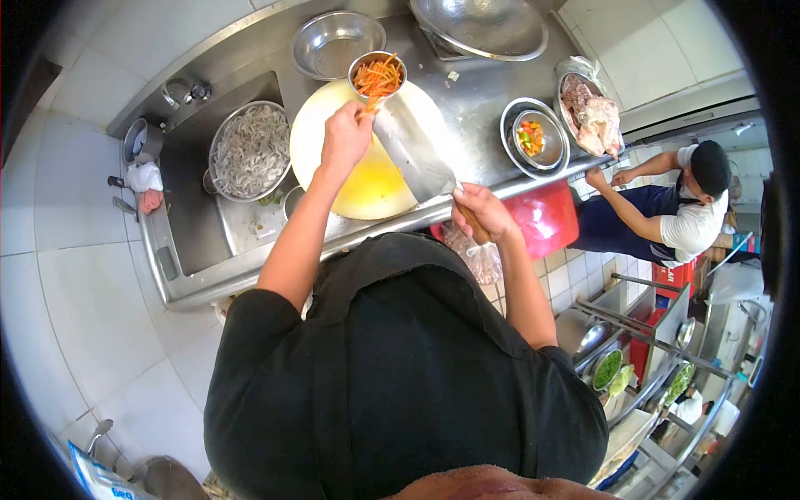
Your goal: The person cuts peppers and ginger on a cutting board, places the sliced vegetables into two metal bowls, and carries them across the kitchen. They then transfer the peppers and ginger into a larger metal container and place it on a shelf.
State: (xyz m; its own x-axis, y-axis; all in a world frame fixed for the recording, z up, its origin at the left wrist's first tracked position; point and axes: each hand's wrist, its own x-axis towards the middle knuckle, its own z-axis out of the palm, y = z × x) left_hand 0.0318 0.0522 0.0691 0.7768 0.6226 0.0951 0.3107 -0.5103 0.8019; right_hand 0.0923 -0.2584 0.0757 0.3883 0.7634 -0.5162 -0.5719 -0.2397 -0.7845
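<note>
grips cleaver (412,150) in closed right hand (482,210); pinches carrot shreds (377,77) with left hand (346,137) at small bowl (357,67) rim, over yellow board (367,187) on steel surface (475,92)

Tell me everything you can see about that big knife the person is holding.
The cleaver has a broad, rectangular blade of dull grey metal and a brownish handle that looks wooden. The right hand grips the handle, holding the blade tilted above the round yellow cutting board. Its far end reaches the rim of a small metal bowl of orange shreds, where the left hand seems to touch it.
</note>
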